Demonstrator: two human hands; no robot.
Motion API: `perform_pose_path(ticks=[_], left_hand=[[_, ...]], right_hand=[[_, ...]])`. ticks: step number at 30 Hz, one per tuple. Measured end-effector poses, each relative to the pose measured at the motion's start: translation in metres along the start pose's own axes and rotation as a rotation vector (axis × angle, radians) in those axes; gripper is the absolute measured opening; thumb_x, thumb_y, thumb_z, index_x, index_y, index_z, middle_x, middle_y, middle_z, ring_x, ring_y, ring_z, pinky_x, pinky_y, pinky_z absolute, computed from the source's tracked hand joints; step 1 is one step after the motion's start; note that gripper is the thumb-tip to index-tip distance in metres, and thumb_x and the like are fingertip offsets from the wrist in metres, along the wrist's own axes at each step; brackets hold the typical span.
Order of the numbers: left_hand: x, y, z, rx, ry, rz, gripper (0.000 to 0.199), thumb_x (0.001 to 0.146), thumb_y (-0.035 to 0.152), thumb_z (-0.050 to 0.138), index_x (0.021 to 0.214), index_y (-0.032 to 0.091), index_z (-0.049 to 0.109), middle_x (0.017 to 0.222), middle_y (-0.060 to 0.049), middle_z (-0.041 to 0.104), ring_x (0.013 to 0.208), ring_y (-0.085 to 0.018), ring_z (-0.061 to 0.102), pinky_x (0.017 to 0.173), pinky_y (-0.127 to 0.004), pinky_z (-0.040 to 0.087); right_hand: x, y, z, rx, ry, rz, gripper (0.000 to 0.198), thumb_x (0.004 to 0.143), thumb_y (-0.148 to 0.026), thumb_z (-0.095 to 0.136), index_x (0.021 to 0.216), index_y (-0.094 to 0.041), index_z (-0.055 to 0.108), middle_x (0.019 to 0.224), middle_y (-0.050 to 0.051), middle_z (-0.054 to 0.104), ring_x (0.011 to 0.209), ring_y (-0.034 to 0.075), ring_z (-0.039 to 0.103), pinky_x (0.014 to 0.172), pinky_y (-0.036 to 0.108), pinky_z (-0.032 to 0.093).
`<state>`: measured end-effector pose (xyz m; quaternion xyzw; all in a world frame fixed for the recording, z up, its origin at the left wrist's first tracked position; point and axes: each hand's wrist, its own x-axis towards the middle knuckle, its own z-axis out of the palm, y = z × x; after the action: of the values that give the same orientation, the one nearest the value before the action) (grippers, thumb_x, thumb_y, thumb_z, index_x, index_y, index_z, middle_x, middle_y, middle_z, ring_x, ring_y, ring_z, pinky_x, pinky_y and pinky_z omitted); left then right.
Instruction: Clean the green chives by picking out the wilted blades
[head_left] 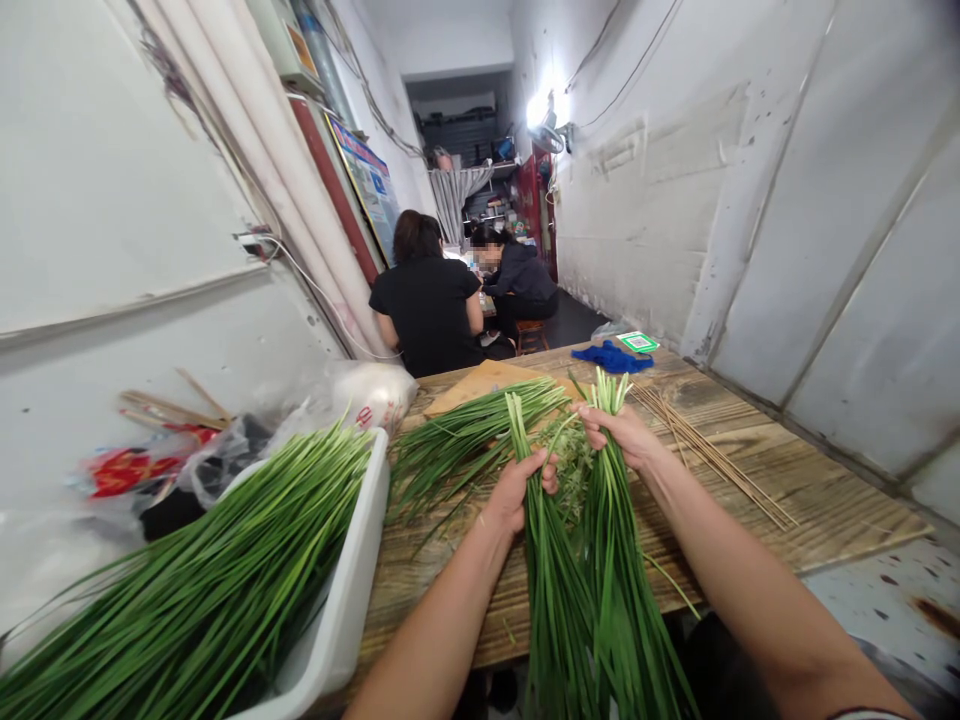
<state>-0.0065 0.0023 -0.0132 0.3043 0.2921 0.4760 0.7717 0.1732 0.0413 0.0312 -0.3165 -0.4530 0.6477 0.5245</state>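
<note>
My left hand [525, 482] is closed around a bunch of garlic chives [551, 570], pale stem ends up and green leaves hanging past the table's near edge. Close beside it, my right hand [616, 432] grips a second, thicker bunch of chives [619, 560]. A single stalk spans the gap between the two hands. Behind them lies a heap of wilted trimmings [571, 460], partly hidden by the bunches. Another pile of chives [472, 430] rests on the table to the left of my hands.
A white plastic bin [360, 560] full of chives [225, 570] stands at the left. Thin wooden sticks [712, 455], a blue cloth [611, 357] and a QR code card [637, 342] lie on the wooden table [810, 500]. Two people [439, 310] sit beyond it.
</note>
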Motion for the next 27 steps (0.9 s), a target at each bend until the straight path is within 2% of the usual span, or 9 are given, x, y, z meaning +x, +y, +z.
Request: perform_pose_path(ticks=[17,21,24,27], left_hand=[[0.001,0.000,-0.002,-0.009,-0.008,-0.022,0.032,0.064,0.034,0.078,0.076,0.009,0.061,0.052,0.005,0.045,0.045,-0.004,0.041,0.047,-0.018,0.034],[0.001,0.000,-0.001,-0.007,-0.024,-0.020,0.031,0.065,0.034,0.078,0.076,0.010,0.061,0.051,0.005,0.045,0.045,-0.004,0.041,0.047,-0.018,0.035],[0.001,-0.001,-0.001,0.005,-0.008,0.002,0.032,0.065,0.034,0.078,0.076,0.010,0.060,0.052,0.005,0.045,0.045,-0.004,0.042,0.048,-0.018,0.035],[0.001,-0.001,0.000,0.016,0.013,0.029,0.033,0.064,0.034,0.079,0.077,0.010,0.059,0.052,0.005,0.047,0.046,-0.004,0.042,0.049,-0.019,0.036]], right_hand=[[0.003,0.004,-0.003,-0.009,0.011,0.003,0.027,0.060,-0.030,0.077,0.076,-0.015,0.061,0.048,-0.008,0.044,0.035,0.004,0.038,0.037,0.020,0.032],[0.005,0.007,-0.005,-0.096,0.025,-0.030,0.028,0.063,-0.036,0.077,0.064,-0.016,0.058,0.043,-0.007,0.044,0.034,0.005,0.038,0.037,0.020,0.033],[0.007,0.011,-0.007,-0.210,0.066,-0.022,0.037,0.066,-0.043,0.075,0.053,-0.018,0.051,0.037,-0.003,0.046,0.033,0.007,0.040,0.035,0.021,0.032],[0.009,0.014,-0.009,-0.266,0.118,-0.029,0.039,0.065,-0.045,0.075,0.051,-0.018,0.051,0.036,-0.002,0.049,0.032,0.008,0.042,0.035,0.021,0.032]])
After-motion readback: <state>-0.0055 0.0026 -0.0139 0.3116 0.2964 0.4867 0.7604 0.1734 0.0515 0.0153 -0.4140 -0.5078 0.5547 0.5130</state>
